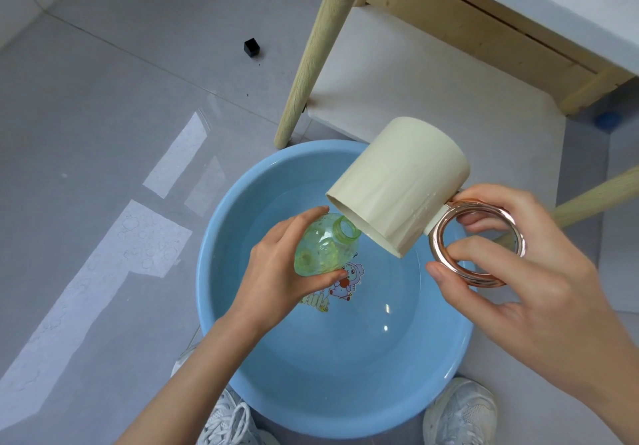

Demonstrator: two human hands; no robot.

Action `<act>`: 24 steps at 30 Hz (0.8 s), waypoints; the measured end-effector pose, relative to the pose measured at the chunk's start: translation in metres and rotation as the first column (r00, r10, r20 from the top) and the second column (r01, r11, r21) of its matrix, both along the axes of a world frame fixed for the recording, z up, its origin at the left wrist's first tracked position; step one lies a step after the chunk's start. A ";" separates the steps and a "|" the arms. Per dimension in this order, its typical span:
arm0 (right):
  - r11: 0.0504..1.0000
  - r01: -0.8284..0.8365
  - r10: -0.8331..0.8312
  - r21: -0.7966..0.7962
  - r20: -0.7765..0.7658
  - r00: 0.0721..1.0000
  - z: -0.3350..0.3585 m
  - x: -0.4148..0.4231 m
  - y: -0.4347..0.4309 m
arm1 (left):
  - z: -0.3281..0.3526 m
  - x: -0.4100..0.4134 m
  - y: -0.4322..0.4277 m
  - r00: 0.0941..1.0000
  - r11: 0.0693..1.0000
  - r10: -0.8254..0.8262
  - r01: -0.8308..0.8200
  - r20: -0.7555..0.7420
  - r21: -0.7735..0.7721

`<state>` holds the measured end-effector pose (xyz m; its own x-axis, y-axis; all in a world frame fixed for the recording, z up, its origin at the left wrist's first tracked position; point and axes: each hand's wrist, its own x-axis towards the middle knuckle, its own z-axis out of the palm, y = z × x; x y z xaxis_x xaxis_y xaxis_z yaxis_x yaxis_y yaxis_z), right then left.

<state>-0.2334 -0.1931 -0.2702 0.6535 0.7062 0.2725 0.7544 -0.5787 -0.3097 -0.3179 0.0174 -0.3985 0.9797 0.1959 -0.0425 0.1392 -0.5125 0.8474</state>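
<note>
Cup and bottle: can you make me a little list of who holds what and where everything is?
left hand: grips the green bottle, tilted, mouth toward the cup
right hand: holds the cup by its ring handle
cup: cream, tipped, mouth down beside the bottle's mouth
basin: blue, on the floor under both, some water inside, cartoon on its bottom
pouring: no stream visible
nearby: white shoes, wooden table leg

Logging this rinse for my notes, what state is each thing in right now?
Green bottle: uncapped, tilted, gripped by left hand.
Cream cup: tipped rim-down beside the bottle's mouth, right hand holding its ring handle.
Blue basin: on floor, shallow water inside.
</note>
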 end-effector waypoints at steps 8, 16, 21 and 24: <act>0.999 -0.042 0.042 -0.009 0.056 0.998 -0.001 0.000 0.001 | 0.000 -0.001 0.000 1.000 1.000 0.011 -0.011 0.012 0.001; 0.998 -0.062 0.064 -0.019 0.091 0.994 -0.005 -0.002 -0.001 | -0.001 -0.001 0.000 1.000 1.000 0.009 -0.009 0.014 -0.011; 0.996 0.020 -0.012 0.086 -0.088 0.996 -0.013 -0.003 0.001 | 0.000 -0.001 0.000 1.000 1.000 0.009 -0.009 -0.001 -0.017; 0.926 0.280 -0.129 0.252 -0.486 0.865 -0.017 -0.001 0.007 | 0.000 -0.003 0.002 1.000 0.999 0.023 -0.023 -0.003 -0.046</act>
